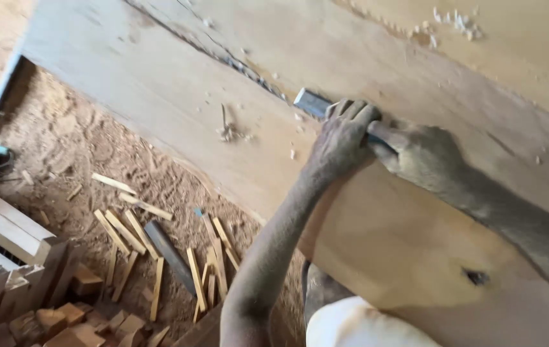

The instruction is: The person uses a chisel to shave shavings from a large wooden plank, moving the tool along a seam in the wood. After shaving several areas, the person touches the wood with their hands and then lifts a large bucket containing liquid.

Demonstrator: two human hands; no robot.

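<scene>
Both hands close around one metal tool (312, 101), a grey flat-ended bar that lies on a big pale wooden board (159, 83). My left hand (344, 138) wraps its front part, fingers curled over the top. My right hand (419, 153) grips just behind it. Only the tool's blunt grey end shows past my fingers, and it points toward a rough groove (249, 74) that runs across the board. Wood chips (231, 132) lie beside the groove.
Below the board's edge lies a sawdust-covered floor (62, 141) with several scattered wooden slats (159, 250). Stacked planks and blocks (11, 257) sit at the lower left. A dark knot (477, 277) marks the board near me. More shavings (454, 22) sit at the top right.
</scene>
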